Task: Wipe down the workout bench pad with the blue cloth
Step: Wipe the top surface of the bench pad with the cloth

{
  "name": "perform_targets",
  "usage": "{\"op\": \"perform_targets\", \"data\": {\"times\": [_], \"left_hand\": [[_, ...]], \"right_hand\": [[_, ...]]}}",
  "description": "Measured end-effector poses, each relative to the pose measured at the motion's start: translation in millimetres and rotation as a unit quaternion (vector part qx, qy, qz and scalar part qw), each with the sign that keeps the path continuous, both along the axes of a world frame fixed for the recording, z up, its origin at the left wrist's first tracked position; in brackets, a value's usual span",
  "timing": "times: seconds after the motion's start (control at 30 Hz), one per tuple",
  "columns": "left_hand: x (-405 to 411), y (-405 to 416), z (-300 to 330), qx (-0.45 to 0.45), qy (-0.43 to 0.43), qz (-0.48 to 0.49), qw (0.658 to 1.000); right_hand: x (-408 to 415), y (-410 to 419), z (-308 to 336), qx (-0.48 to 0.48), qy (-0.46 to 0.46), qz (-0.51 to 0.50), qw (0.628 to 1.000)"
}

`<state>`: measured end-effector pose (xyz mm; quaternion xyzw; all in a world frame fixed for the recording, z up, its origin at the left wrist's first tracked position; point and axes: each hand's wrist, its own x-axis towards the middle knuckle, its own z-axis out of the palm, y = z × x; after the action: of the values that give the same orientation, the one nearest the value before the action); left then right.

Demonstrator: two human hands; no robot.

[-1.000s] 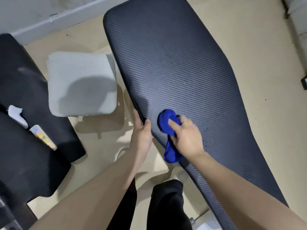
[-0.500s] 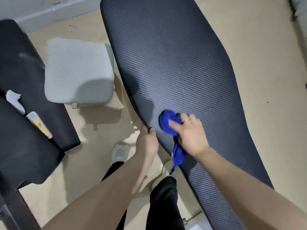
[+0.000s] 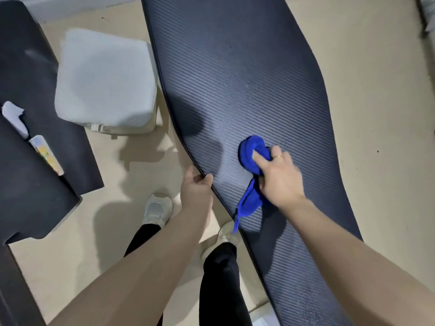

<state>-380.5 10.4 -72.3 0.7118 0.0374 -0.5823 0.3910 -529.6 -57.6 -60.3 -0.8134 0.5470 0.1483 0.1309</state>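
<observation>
- The right hand [image 3: 280, 177] grips a bunched bright blue cloth [image 3: 253, 156] and presses it onto the long dark ribbed workout bench pad [image 3: 235, 74]; a loose tail of cloth trails back beneath the wrist to the pad's edge.
- The left hand [image 3: 196, 192], just left of the cloth, clasps that near edge, thumb on top.
- Farther left of it sits a pale grey square cushion [image 3: 103, 81].

view: single head cam, wide-angle, no second view to overlap
position: above the bench pad [image 3: 235, 78], at standing height
facing: forward and steeply down, floor [image 3: 364, 90] fills the background
range: near; both forearms enter from the bottom edge
framing: pad runs diagonally, top centre to bottom right
</observation>
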Motion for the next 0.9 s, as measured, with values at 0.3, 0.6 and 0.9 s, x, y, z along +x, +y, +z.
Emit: {"op": "perform_targets", "data": {"times": [0.3, 0.6, 0.9], "left_hand": [[-39, 5, 14, 0.048, -0.126, -0.064, 0.989], [-84, -16, 13, 0.155, -0.216, -0.138, 0.954], [-109, -14, 28, 0.141, -0.243, -0.238, 0.930]], "right_hand": [[-15, 58, 9, 0.048, -0.059, 0.052, 0.996], [-62, -39, -8, -0.076, -0.015, -0.169, 0.983], [-77, -23, -9, -0.027, -0.081, -0.055, 0.995]]}}
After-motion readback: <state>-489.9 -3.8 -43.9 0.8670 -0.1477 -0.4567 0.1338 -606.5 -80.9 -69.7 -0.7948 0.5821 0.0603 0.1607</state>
